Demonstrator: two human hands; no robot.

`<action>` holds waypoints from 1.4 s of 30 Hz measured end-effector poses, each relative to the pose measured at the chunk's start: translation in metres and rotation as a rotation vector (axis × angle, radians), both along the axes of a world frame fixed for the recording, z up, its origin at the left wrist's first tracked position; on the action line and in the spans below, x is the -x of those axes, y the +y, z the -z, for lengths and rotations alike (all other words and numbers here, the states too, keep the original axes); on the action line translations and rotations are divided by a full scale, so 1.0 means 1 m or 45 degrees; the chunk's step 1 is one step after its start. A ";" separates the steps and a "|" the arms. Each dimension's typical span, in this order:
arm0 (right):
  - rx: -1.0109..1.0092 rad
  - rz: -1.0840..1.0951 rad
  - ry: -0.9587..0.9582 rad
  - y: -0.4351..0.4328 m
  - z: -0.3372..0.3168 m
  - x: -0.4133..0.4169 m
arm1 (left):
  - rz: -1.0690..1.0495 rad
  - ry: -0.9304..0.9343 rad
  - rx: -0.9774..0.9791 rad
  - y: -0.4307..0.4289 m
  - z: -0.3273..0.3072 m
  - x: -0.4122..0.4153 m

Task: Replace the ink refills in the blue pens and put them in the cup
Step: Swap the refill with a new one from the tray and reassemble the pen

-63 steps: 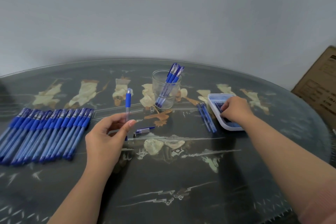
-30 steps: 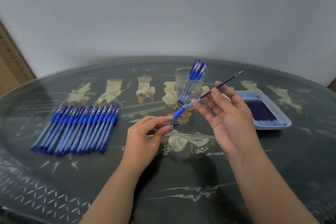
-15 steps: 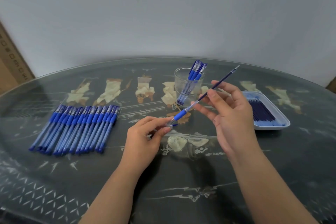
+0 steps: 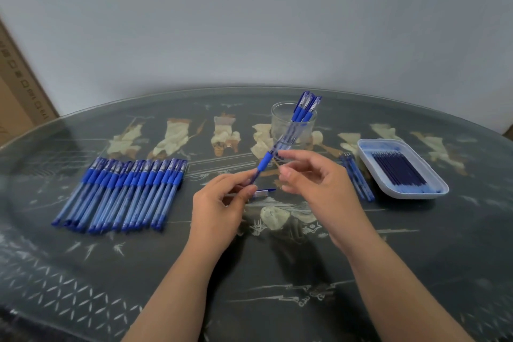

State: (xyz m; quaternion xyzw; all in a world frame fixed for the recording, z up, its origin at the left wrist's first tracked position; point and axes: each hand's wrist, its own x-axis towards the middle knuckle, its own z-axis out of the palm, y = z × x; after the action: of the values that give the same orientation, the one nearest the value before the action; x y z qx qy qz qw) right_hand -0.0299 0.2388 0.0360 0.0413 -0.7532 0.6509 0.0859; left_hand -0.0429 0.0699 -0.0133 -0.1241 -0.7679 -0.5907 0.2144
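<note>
Holding one pen tilted above the table, in front of the cup
Lower end pinched by left hand; right hand loosely curled, index tip at barrel, grip cannot be told

On the bench before you, the row of pens lies at your left, side by side, touching each other. The cup stands at the far middle, with several finished pens leaning in it. At your right is the tray with the refills lying in it, and a small bundle lies just beside the tray, on its left. In the middle, in front of the cup, your left hand pinches the lower end of one tilted pen. Your right hand is at its upper part; I cannot tell if it touches. A small loose part lies on the bench between your hands. A box stands behind the bench at the far left.
</note>
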 end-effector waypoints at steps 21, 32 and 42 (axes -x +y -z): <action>-0.399 0.176 0.152 -0.025 0.020 0.012 | -0.131 -0.170 -0.267 -0.005 0.004 0.008; 0.001 0.061 0.163 0.005 -0.029 -0.003 | -0.017 0.098 0.179 -0.003 0.006 0.007; 0.072 0.060 0.121 0.008 -0.032 -0.003 | -0.012 0.100 0.255 -0.004 0.006 0.006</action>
State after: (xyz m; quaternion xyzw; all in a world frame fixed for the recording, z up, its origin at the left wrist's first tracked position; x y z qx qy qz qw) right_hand -0.0274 0.2469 0.0679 0.0520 -0.7302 0.6671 0.1380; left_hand -0.0491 0.0657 -0.0190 -0.1644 -0.8147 -0.5045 0.2339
